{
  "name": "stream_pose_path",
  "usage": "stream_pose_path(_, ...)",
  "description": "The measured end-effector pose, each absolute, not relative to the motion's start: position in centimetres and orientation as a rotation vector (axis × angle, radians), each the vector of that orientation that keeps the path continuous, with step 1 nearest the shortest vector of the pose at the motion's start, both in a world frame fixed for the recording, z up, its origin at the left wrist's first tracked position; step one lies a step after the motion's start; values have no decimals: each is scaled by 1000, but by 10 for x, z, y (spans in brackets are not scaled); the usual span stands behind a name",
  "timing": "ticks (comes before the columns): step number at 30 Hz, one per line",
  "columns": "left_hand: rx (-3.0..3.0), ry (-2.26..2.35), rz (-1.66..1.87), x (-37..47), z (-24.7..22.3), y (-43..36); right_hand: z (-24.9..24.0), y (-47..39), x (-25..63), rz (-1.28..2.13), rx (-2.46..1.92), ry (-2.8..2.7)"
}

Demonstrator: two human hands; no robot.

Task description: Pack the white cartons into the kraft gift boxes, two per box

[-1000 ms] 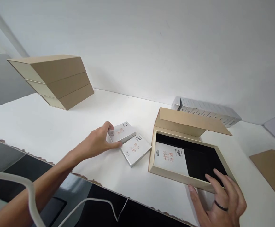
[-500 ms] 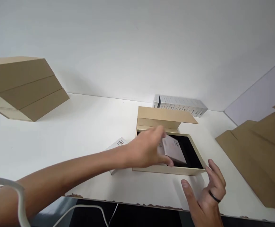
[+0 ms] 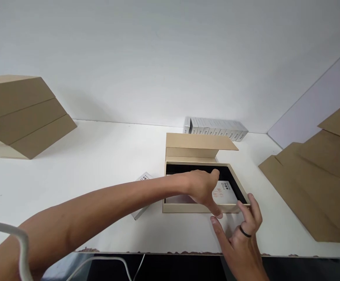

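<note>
A tan gift box (image 3: 187, 208) with a black lining stands on the table, its lid (image 3: 199, 141) raised toward the wall. Inside it lies a small white carton (image 3: 226, 191) with black and red print, flat near the front right. My left hand (image 3: 205, 188) reaches over the gift box, just left of the carton's print, thumb and fingers spread; its thumb tip hangs over the front wall. My right hand (image 3: 244, 234) is at the front right corner, fingertips against the rim and thumb apart. Partly hidden under my left forearm, another white carton (image 3: 143, 210) rests on the table.
Several silvery-white cartons (image 3: 216, 128) stand in a row by the wall. A stack of tan boxes (image 3: 23, 117) is on the left, and brown cardboard pieces (image 3: 313, 191) lie on the right. A white cable (image 3: 22, 246) crosses the lower left, near the table's chipped front edge.
The carton that stood tilted in my left hand now lies flat in the gift box. My left hand has moved right, its fingers spread. My right hand has come to the box's corner.
</note>
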State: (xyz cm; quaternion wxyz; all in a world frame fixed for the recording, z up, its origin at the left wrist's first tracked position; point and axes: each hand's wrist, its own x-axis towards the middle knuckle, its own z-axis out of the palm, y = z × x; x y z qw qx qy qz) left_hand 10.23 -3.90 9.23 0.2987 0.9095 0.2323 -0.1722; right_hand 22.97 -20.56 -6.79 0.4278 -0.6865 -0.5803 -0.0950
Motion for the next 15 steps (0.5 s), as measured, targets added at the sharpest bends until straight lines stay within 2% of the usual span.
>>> stream_pose_path(7, 2431, 621, -420, 107, 82, -41, -68, -203, 226, -238, -1751, -1418)
stream_pose_path(9, 2488, 586, -181, 95, 79, -49, -69, -203, 227, -258, -1739, -1427)
stream_pose_path(11, 2511, 613, 210, 72, 72, -58, -69, -204, 227, -280, -1721, -1436)
stream_pose_path(13, 2443, 820, 513, 40, 63, -65, -70, -204, 229, -295, -1713, -1437)
stream_pose_path(15, 2364, 1158, 592, 0, 51, -68, -71, -205, 231, -292, -1716, -1447)
